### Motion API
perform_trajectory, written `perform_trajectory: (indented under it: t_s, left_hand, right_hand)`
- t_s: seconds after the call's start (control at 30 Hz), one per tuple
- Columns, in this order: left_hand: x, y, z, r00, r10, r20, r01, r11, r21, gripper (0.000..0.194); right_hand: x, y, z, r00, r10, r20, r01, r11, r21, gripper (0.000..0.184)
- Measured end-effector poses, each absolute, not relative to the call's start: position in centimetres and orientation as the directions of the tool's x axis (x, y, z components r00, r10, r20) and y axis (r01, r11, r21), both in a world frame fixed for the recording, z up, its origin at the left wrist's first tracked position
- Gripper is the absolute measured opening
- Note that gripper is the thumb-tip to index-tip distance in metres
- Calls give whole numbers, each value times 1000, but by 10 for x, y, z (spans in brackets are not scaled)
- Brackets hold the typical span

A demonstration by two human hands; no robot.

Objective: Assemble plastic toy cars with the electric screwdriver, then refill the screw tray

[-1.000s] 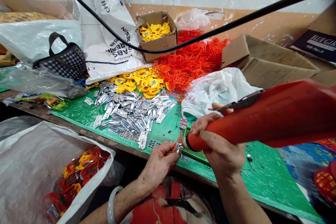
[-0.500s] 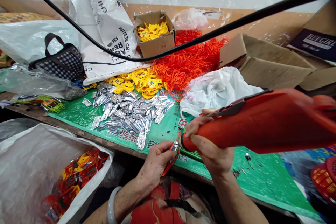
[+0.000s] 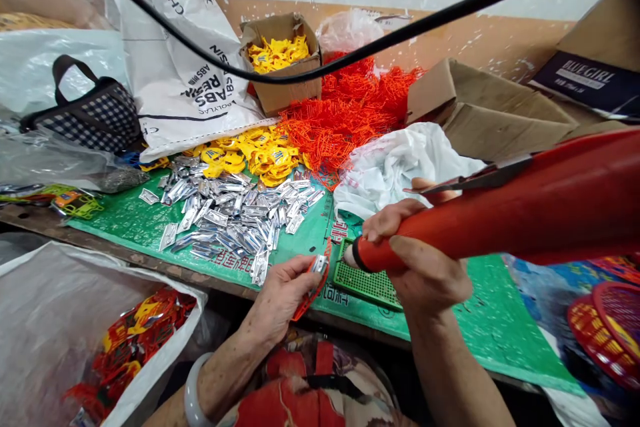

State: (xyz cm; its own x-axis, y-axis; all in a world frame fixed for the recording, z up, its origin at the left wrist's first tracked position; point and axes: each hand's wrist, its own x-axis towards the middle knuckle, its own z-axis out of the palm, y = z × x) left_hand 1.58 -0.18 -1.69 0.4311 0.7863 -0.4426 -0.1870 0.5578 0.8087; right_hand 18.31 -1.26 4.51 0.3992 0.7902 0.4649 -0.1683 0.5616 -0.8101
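Observation:
My left hand [image 3: 280, 300] pinches a small assembled piece [image 3: 316, 273], an orange plastic part with a silver metal plate on it, at the table's front edge. My right hand [image 3: 417, 257] is wrapped round the barrel of a big red powered screwdriver [image 3: 505, 213], whose black cable [image 3: 280, 77] loops overhead. The tool's tip sits just right of the piece, over a small green perforated tray [image 3: 367, 283]. A heap of silver metal plates [image 3: 235, 217] lies on the green mat [image 3: 130, 217] to the left.
Yellow plastic parts [image 3: 250, 157] and a tangle of orange parts [image 3: 345, 113] lie behind the plates. A cardboard box [image 3: 280, 63] holds more yellow parts. A white sack [image 3: 125, 347] at lower left holds finished pieces. A checked bag [image 3: 93, 113], white plastic bag [image 3: 400, 167] and red basket [image 3: 607, 327] stand around.
The screwdriver tip has lifted off and drawn slightly right of the piece. My left hand has lowered the piece and shifted it left, away from the tip.

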Motion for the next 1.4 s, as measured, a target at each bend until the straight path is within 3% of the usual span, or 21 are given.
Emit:
perform_trajectory:
  t_s: [0.13, 0.3, 0.6, 0.93, 1.4]
  left_hand:
    - [11, 3, -25, 379, 805, -457, -73, 518, 852, 33]
    - [7, 5, -30, 377, 819, -433, -22, 475, 880, 40]
    - [4, 8, -20, 321, 850, -417, 9, 437, 899, 34]
    - [3, 8, -17, 385, 819, -426, 55, 441, 896, 37]
    - [1, 20, -17, 405, 834, -374, 287, 273, 918, 30]
  right_hand:
    - [198, -2, 39, 545, 716, 436, -77, 561, -824, 24]
    - [210, 12, 14, 600, 671, 437, 54, 510, -858, 16]
    - [203, 20, 2, 611, 698, 373, 39, 445, -895, 16]
    - [199, 24, 0, 624, 688, 370, 18, 461, -887, 13]
    - [198, 24, -5, 605, 714, 352, 51, 407, -912, 13]
